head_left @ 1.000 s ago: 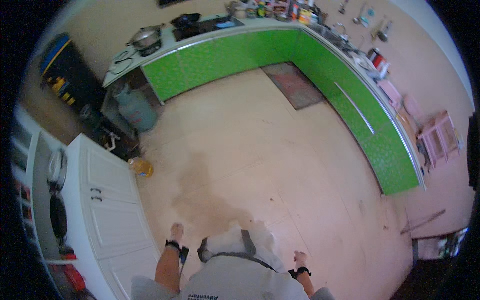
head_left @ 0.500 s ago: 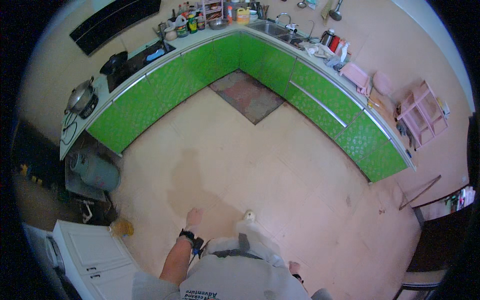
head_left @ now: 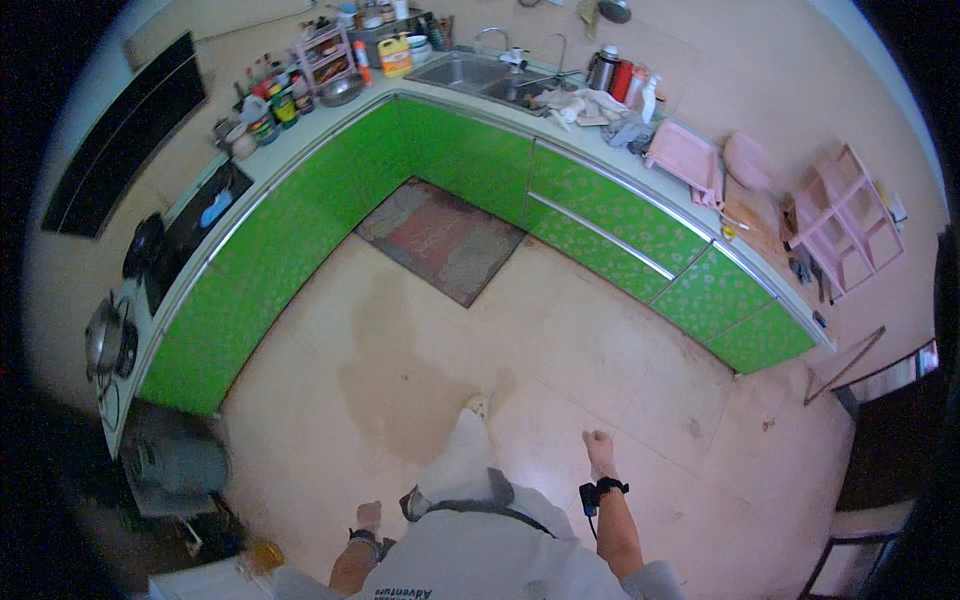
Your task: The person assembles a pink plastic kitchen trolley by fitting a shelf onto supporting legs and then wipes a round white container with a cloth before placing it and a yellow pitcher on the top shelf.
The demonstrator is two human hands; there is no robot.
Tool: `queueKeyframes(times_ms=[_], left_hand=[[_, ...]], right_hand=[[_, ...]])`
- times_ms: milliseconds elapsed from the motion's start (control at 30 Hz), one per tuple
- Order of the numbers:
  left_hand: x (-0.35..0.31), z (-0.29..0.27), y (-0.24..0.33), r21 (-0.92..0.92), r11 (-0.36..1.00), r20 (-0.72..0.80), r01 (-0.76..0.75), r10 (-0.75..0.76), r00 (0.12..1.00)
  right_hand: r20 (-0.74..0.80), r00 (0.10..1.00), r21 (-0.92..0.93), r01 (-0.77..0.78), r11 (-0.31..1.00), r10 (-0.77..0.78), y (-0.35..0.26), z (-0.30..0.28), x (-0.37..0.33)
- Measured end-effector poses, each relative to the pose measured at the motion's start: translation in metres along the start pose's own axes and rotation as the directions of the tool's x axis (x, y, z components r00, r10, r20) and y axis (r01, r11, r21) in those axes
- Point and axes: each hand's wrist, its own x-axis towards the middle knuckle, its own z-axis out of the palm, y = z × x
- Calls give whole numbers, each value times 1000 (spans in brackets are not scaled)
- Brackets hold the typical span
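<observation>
My left hand (head_left: pixel 369 517) hangs low by my left side, its fingers curled in and nothing showing in them. On the other side my right hand (head_left: pixel 600 455) is held out in front of my hip, also loosely closed, with no object visible in it. Each wrist wears a black strap with a small device. Both hands are over the pale tiled floor (head_left: pixel 560 330) and touch nothing. One of my shoes (head_left: pixel 476 405) is put forward below my light grey clothing.
Green cabinets (head_left: pixel 300 220) with a pale counter form a corner ahead, with a metal sink (head_left: pixel 460 70). A mat (head_left: pixel 440 240) lies in the corner. To the right are a pink tray (head_left: pixel 685 155) and pink rack (head_left: pixel 845 225); at left, a pot (head_left: pixel 103 340) and gas cylinder (head_left: pixel 180 465).
I have moved forward and turned right, so the sink and mat are nearer. My right hand has swung forward while the left has dropped back. The foot in front has stepped on.
</observation>
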Motion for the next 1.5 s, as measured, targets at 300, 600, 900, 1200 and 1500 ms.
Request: queueKeyframes(times_ms=[300,600,900,1200,1500], left_hand=[[448,-194,66,-69,972,-172,-223,208,963],[664,-359,329,-672,732,-138,-107,18,990],[692,-405,445,-767,633,85,102,-58,995],[827,-349,500,-918,393,44,46,-16,999],[896,-531,813,-724,655,61,-217,374,926]], right_hand=[[-142,829,272,-492,827,540,44,-18,53],[-89,771,488,-518,703,630,84,-31,145],[-367,872,302,-218,928,324,-15,-209,433],[-306,952,301,121,946,-24,-205,-313,583],[-438,885,158,-99,982,160,-180,-424,610]])
